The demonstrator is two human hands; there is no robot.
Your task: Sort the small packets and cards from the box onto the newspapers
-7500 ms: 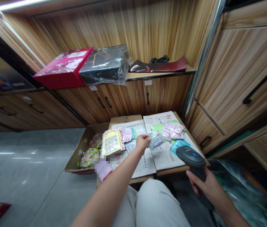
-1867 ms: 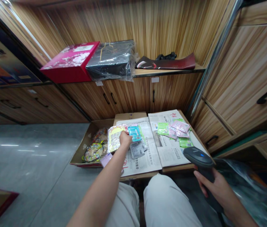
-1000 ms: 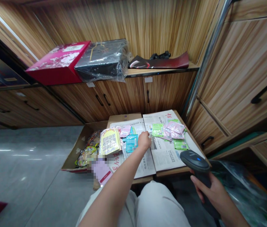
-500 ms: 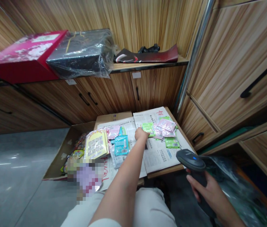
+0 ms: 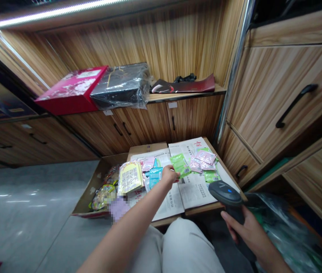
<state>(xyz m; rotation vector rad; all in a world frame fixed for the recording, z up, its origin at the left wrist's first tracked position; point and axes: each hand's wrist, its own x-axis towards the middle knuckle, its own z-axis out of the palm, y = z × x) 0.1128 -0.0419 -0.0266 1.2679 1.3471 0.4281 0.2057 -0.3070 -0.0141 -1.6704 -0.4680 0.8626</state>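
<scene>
My left hand (image 5: 170,176) is closed on the edge of a green packet (image 5: 180,165), which is tilted over the newspaper (image 5: 198,195). Wrapped in my right hand (image 5: 248,231) is a dark barcode scanner (image 5: 226,194), its blue light showing and its head near the newspaper's right front corner. Pink packets (image 5: 205,156) and another green packet (image 5: 212,175) lie in a loose pile to the right of my left hand. On the other side of it lie blue packets (image 5: 154,176) and a pink one (image 5: 149,163), partly behind my hand and forearm.
At the left, a cardboard box (image 5: 85,203) holds bagged goods, with a yellow packet (image 5: 130,178) beside them. Behind stand wooden cabinets (image 5: 146,125); their shelf carries a red box (image 5: 72,89) and a plastic-wrapped dark box (image 5: 121,85). Clear plastic wrapping (image 5: 289,227) lies at the right.
The green packet has been lifted and turned in my left hand, which has come slightly nearer. The view has tilted up and shifted left. The scanner stays in my right hand.
</scene>
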